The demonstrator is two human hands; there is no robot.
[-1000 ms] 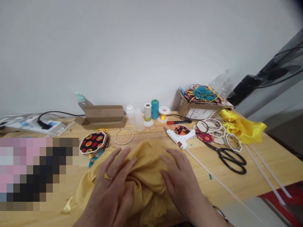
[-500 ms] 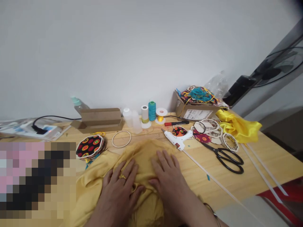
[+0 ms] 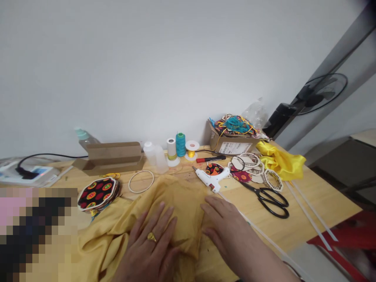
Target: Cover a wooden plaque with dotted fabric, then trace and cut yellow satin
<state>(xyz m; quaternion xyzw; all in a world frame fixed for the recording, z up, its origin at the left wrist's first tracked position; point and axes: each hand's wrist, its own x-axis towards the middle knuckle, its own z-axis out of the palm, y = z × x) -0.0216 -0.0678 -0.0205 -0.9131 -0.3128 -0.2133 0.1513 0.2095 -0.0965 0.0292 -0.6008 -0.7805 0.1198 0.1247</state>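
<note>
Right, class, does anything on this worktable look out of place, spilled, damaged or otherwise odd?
Nothing looks spilled or damaged. The gold cloth is rumpled left of the left hand, which seems ordinary for loose fabric. The only oddity is the pixelated block at the picture's lower left, hiding what lies there.

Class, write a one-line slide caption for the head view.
Left hand spread on gold cloth, right hand at its edge, white glue gun and black scissors nearby.

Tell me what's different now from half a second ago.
The right hand has shifted right, to the edge of the cloth, which now lies smoother between the hands; the view has swung right. The left hand remains on the cloth; the glue gun, scissors and hoop stayed put.
</note>
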